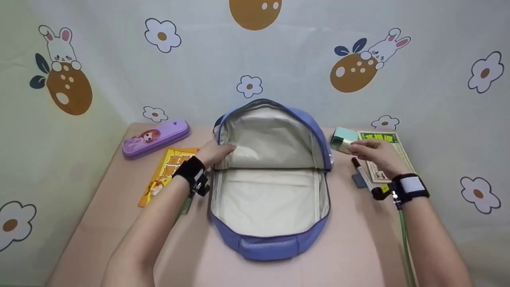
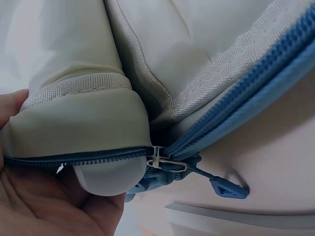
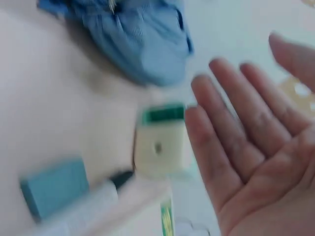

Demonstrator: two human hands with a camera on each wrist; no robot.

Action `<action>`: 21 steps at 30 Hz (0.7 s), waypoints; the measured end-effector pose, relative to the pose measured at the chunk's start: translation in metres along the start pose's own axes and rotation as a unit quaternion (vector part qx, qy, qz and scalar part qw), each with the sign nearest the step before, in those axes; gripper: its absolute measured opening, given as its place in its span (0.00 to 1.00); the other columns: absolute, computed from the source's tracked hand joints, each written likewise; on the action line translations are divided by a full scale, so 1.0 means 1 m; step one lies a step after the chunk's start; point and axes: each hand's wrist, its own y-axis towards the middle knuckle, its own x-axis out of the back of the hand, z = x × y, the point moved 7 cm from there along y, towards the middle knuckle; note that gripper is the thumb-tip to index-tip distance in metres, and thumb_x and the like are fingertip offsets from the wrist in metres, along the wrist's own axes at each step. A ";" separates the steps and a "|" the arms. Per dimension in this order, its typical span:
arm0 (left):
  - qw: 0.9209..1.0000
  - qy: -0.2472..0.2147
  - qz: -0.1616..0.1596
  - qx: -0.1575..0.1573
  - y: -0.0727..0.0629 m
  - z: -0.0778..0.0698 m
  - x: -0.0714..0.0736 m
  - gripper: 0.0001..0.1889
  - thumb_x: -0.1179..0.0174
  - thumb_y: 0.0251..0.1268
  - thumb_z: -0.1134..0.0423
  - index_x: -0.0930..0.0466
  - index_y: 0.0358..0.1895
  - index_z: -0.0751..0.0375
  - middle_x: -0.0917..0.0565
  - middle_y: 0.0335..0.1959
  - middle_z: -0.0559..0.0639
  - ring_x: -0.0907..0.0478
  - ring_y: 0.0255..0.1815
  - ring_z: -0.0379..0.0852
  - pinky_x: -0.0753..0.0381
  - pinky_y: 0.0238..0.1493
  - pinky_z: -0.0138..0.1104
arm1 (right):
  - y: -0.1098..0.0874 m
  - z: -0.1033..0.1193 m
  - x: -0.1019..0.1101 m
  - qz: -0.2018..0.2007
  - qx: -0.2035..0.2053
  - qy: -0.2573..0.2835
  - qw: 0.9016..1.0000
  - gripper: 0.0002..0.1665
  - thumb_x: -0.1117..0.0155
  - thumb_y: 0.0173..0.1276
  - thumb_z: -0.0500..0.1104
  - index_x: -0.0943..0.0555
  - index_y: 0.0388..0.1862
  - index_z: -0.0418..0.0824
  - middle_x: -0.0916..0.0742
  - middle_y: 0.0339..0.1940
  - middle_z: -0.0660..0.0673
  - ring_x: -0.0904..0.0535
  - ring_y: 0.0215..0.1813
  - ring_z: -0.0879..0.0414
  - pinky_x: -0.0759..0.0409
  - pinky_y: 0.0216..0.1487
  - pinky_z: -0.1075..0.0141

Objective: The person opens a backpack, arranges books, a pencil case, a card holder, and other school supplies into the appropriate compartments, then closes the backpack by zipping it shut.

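Note:
An unzipped blue backpack (image 1: 269,249) lies on its back with its pale lining showing and its front panel (image 1: 271,139) raised. At the panel's left edge my left hand (image 1: 215,153) grips the zippered rim, thumb inside and fingers outside. A zipper slider with a blue pull (image 2: 229,188) hangs beside that corner in the left wrist view. To the right of the bag, my right hand (image 1: 377,154) is beside a small mint-green and cream pencil sharpener (image 3: 160,147). Its fingers are extended and slightly bent, with nothing in the palm in the right wrist view.
Right of the bag lie a white marker (image 1: 363,175), a blue-grey block (image 1: 359,181) and a green-and-cream booklet (image 1: 402,149). On the left are a purple pencil case (image 1: 163,139) and a yellow-orange book (image 1: 153,187). A patterned curtain (image 1: 199,79) borders the table.

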 end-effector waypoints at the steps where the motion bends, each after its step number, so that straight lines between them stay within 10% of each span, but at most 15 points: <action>1: 1.000 0.002 -0.001 0.001 0.000 0.000 0.000 0.38 0.44 0.74 0.43 0.32 0.69 0.77 0.30 0.70 0.72 0.29 0.67 0.60 0.32 0.70 0.49 | -0.002 -0.003 0.009 -0.015 -0.010 -0.021 1.000 0.39 0.36 0.74 0.60 0.25 0.68 0.30 0.18 0.63 0.33 0.19 0.60 0.49 0.23 0.63 0.57; 8: 1.000 -0.005 -0.002 -0.002 0.000 0.001 0.001 0.36 0.44 0.74 0.43 0.30 0.67 0.77 0.29 0.69 0.72 0.28 0.65 0.60 0.31 0.69 0.49 | -0.013 -0.040 0.050 -0.061 -0.108 -0.209 0.970 0.51 0.46 0.78 0.61 0.43 0.73 0.17 0.33 0.68 0.14 0.34 0.67 0.22 0.33 0.66 0.35; 16: 1.000 -0.016 -0.003 0.001 0.001 0.002 -0.001 0.32 0.43 0.74 0.44 0.25 0.61 0.74 0.26 0.66 0.70 0.27 0.61 0.58 0.29 0.67 0.48 | -0.018 -0.079 0.060 -0.053 -0.167 -0.286 0.942 0.57 0.43 0.70 0.72 0.29 0.54 0.12 0.21 0.47 0.19 0.23 0.41 0.36 0.21 0.39 0.49; 21: 1.000 -0.004 -0.002 -0.003 0.001 0.001 -0.002 0.29 0.44 0.74 0.44 0.23 0.55 0.71 0.24 0.61 0.67 0.26 0.56 0.56 0.27 0.63 0.47 | -0.021 -0.095 0.062 -0.059 -0.215 -0.281 0.933 0.63 0.40 0.66 0.74 0.32 0.59 0.11 0.24 0.53 0.17 0.26 0.48 0.32 0.22 0.45 0.45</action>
